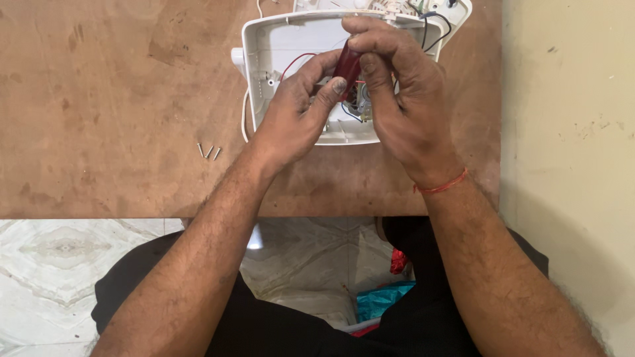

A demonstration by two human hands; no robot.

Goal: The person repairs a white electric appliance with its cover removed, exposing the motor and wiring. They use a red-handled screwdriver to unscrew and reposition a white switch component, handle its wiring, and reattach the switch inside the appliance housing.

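Observation:
An open white plastic appliance casing (264,49) lies on the brown wooden table (112,99), with red and black wires and a small motor-like part inside. Over it my left hand (301,109) and my right hand (397,92) both grip a dark red cylindrical handle (346,65), probably a screwdriver, held upright above the casing's inner parts. Its tip is hidden behind my fingers. A red thread is tied around my right wrist.
Three small screws (208,151) lie on the table left of the casing. A cream wall (569,112) borders the table on the right. Below the table edge are my lap in dark clothing, a pale marble floor (59,264), and teal and red wrappers (383,297).

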